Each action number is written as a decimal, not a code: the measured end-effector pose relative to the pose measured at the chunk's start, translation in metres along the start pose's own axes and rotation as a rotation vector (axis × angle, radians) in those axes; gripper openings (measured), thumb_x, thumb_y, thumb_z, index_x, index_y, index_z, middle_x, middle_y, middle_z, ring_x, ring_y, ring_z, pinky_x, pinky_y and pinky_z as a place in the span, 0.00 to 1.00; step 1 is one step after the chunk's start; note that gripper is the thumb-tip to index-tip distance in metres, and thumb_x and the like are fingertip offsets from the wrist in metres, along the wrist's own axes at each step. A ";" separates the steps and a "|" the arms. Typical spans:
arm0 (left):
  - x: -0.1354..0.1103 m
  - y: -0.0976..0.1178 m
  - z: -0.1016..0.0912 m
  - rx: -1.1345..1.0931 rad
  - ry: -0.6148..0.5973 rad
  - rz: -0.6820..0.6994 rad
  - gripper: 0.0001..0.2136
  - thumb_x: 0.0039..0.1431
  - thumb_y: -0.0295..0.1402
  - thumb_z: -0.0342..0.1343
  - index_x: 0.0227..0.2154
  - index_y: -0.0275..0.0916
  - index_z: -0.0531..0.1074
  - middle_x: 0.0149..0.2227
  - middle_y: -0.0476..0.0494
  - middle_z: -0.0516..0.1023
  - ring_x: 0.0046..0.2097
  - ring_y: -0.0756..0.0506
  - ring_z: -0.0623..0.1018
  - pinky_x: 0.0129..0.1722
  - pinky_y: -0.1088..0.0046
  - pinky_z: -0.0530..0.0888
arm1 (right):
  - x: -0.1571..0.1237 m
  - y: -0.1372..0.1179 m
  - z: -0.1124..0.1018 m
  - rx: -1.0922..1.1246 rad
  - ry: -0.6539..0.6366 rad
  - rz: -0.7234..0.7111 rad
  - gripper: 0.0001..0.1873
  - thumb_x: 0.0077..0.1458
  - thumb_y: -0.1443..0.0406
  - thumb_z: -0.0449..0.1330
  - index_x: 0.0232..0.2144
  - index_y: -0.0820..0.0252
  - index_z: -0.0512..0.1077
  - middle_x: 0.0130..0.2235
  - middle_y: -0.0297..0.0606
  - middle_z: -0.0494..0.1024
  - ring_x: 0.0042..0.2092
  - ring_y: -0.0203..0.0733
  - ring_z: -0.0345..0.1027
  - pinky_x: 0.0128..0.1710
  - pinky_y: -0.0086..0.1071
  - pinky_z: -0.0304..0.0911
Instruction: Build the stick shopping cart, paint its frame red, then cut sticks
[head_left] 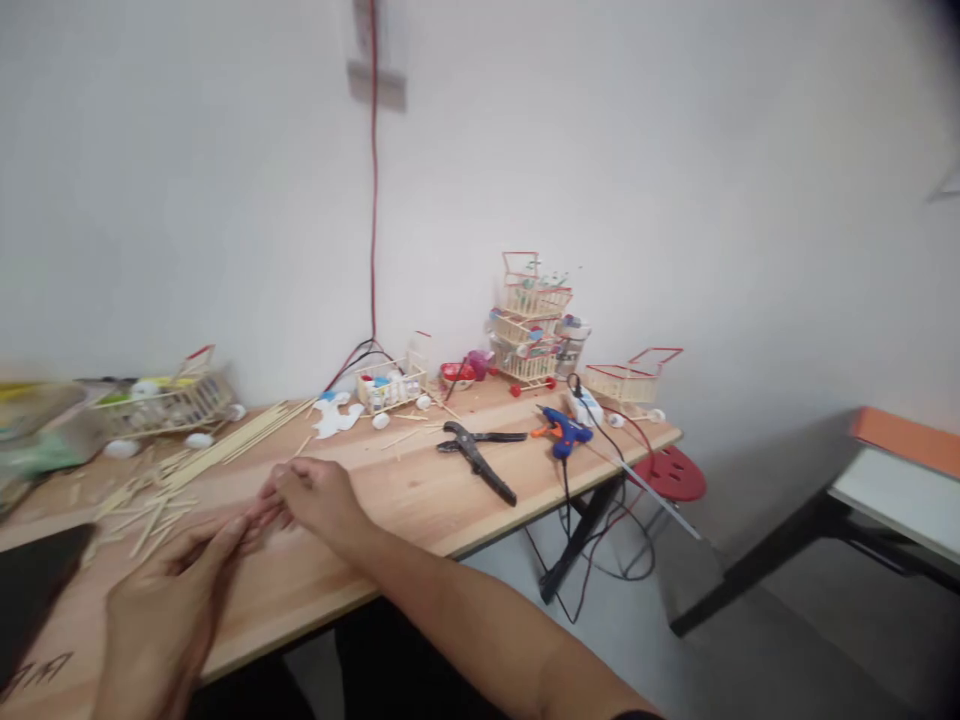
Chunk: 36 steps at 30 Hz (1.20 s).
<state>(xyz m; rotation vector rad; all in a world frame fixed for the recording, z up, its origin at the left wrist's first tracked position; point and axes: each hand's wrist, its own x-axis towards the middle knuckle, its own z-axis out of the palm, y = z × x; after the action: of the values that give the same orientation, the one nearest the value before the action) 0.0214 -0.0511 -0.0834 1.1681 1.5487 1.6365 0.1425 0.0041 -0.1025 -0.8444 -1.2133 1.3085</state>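
My left hand [166,590] and my right hand [321,500] meet at the fingertips just above the wooden table [409,505]. Fingers and thumb are pinched on both hands. Whatever lies between them, if anything, is too small and blurred to make out. Beyond my left hand lie short wooden sticks [161,515] and a bundle of longer ones [244,435]. To the right of my right hand are black-handled cutters [480,462] and a blue glue gun [564,432] with an orange trigger.
Small stick-built shopping carts stand along the wall: one at left [176,405], one in the middle [390,388], a stack [531,335] and one at right [626,383]. A dark flat object [37,580] lies at left. Cables [566,500] hang by a red stool [675,475].
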 end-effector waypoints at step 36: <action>-0.006 -0.014 -0.001 -0.040 -0.066 0.278 0.08 0.52 0.39 0.61 0.27 0.39 0.74 0.28 0.49 0.77 0.33 0.47 0.75 0.38 0.72 0.70 | -0.019 -0.012 0.001 0.239 -0.085 -0.040 0.18 0.48 0.51 0.67 0.27 0.60 0.72 0.22 0.31 0.75 0.24 0.34 0.70 0.32 0.31 0.73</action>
<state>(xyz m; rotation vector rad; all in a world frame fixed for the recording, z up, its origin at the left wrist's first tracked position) 0.0214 -0.0549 -0.0986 1.4528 1.3538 1.7745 0.1467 -0.0159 -0.0937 -0.5959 -1.1066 1.4357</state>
